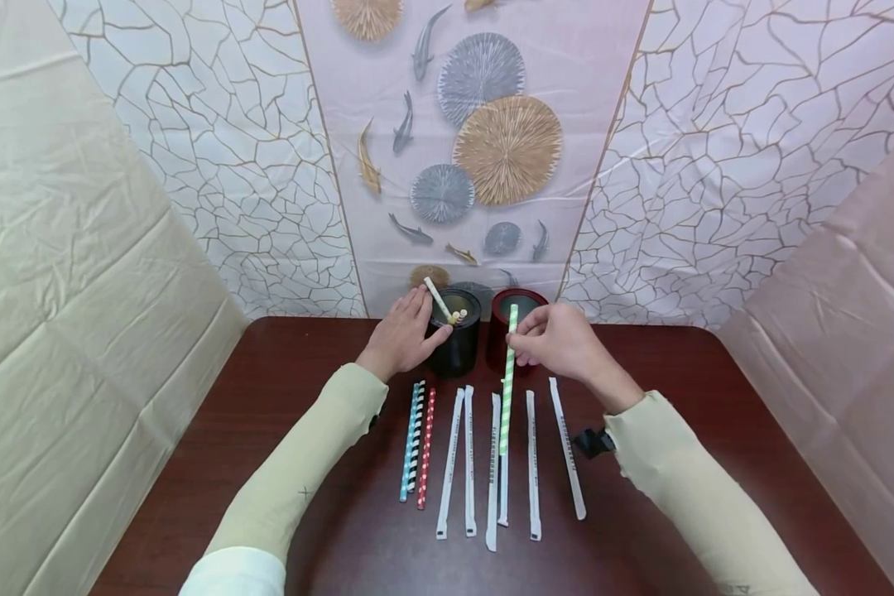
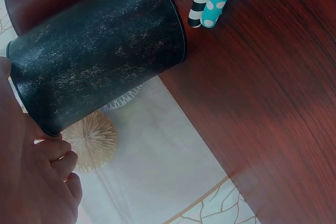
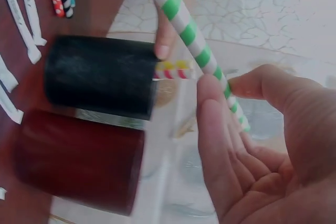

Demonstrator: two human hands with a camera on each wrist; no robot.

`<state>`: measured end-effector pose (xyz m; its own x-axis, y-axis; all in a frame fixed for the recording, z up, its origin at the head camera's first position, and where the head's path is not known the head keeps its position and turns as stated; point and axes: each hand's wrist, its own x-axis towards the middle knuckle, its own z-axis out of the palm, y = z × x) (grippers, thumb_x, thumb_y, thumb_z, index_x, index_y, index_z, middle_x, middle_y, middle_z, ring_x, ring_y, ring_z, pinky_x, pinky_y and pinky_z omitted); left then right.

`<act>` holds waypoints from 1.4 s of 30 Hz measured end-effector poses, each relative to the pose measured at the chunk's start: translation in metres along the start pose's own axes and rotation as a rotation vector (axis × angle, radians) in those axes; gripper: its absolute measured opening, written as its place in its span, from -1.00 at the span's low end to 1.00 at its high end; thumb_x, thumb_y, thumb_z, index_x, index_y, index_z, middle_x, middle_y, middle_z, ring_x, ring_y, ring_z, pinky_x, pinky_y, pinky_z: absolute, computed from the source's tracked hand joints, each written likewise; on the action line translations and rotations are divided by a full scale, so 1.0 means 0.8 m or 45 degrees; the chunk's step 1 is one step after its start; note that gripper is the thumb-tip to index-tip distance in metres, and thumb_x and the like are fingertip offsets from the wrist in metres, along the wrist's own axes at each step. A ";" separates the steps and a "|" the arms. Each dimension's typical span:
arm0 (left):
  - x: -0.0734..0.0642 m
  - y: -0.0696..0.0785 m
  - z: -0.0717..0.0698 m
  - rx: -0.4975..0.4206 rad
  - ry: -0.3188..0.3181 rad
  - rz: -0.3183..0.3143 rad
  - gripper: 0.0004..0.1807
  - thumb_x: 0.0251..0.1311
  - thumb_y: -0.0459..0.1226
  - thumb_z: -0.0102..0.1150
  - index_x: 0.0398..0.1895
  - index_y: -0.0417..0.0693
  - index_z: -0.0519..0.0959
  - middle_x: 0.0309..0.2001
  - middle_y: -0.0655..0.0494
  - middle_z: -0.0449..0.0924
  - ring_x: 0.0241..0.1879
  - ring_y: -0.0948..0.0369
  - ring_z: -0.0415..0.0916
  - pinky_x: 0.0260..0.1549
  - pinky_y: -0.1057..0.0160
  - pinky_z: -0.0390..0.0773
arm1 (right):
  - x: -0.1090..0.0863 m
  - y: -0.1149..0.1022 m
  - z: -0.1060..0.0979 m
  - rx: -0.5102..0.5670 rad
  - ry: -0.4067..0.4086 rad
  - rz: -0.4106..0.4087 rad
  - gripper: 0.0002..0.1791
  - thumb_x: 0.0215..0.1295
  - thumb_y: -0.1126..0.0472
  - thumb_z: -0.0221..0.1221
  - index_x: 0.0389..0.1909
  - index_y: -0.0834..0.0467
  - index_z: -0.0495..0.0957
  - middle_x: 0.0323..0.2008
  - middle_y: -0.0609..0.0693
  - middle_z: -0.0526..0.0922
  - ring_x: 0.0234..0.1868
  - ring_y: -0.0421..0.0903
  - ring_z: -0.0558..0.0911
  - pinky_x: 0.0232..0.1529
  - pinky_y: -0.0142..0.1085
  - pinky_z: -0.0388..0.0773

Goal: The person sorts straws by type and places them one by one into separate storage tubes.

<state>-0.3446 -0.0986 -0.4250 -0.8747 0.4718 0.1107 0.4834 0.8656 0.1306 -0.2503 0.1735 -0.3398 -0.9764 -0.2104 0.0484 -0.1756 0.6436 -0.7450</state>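
My right hand (image 1: pixel 562 339) pinches a green-and-white striped paper straw (image 1: pixel 508 389) between thumb and fingers. The straw stands in front of the dark red cup (image 3: pixel 79 161), above the table. At the left, my left hand (image 1: pixel 402 331) holds the rim of the black cup (image 1: pixel 453 354), its thumb along the near side. Several straws stick out of that cup, one pale straw (image 1: pixel 437 299) leaning left against the rim near the fingers. Yellow and red striped straw ends show in the right wrist view. The red cup's inside is mostly hidden.
Blue dotted (image 1: pixel 408 451), black striped (image 1: pixel 416 439) and red dotted (image 1: pixel 426 451) straws lie left of centre on the brown table (image 1: pixel 305 546). Several white paper-wrapped straws (image 1: pixel 450 463) lie to their right. Patterned cloth (image 1: pixel 387 232) hangs behind the cups.
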 end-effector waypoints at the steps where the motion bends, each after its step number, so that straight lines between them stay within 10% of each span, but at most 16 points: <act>1: 0.000 0.000 0.000 0.001 -0.001 0.001 -0.05 0.63 0.27 -0.37 0.71 -0.29 -0.11 0.74 -0.20 -0.17 0.74 -0.06 -0.17 0.71 0.00 -0.08 | -0.001 -0.004 -0.003 -0.010 0.026 -0.022 -0.82 0.37 0.17 0.33 -0.28 0.24 0.72 -0.48 0.08 0.82 -0.49 -0.15 0.78 -0.43 -0.31 0.69; 23: -0.001 0.004 -0.006 0.001 -0.011 -0.005 -0.05 0.62 0.28 -0.37 0.71 -0.28 -0.10 0.74 -0.18 -0.18 0.74 -0.05 -0.18 0.71 0.00 -0.07 | 0.011 -0.043 -0.040 0.250 0.874 -0.773 -0.87 0.25 0.37 0.42 -0.25 0.36 0.72 -0.36 0.22 0.81 -0.37 -0.47 0.72 -0.24 -0.58 0.68; 35: -0.001 0.001 -0.003 -0.002 -0.006 -0.001 -0.05 0.62 0.27 -0.38 0.71 -0.29 -0.10 0.74 -0.19 -0.17 0.74 -0.06 -0.16 0.71 -0.01 -0.08 | 0.048 -0.041 -0.016 0.285 0.886 -0.758 -0.88 0.28 0.39 0.38 -0.22 0.36 0.69 -0.32 0.23 0.83 -0.31 -0.47 0.73 -0.17 -0.57 0.69; 42: 0.000 0.000 -0.001 0.002 -0.003 -0.010 -0.05 0.62 0.28 -0.39 0.71 -0.29 -0.09 0.74 -0.20 -0.16 0.74 -0.06 -0.16 0.71 -0.01 -0.07 | 0.071 -0.031 0.013 0.266 0.821 -0.732 -0.89 0.30 0.39 0.36 -0.20 0.34 0.70 -0.29 0.21 0.84 -0.27 -0.04 0.84 -0.18 -0.48 0.74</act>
<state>-0.3445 -0.0986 -0.4244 -0.8784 0.4656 0.1076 0.4768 0.8693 0.1302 -0.2997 0.1378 -0.3257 -0.6361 0.0361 0.7707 -0.6958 0.4050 -0.5932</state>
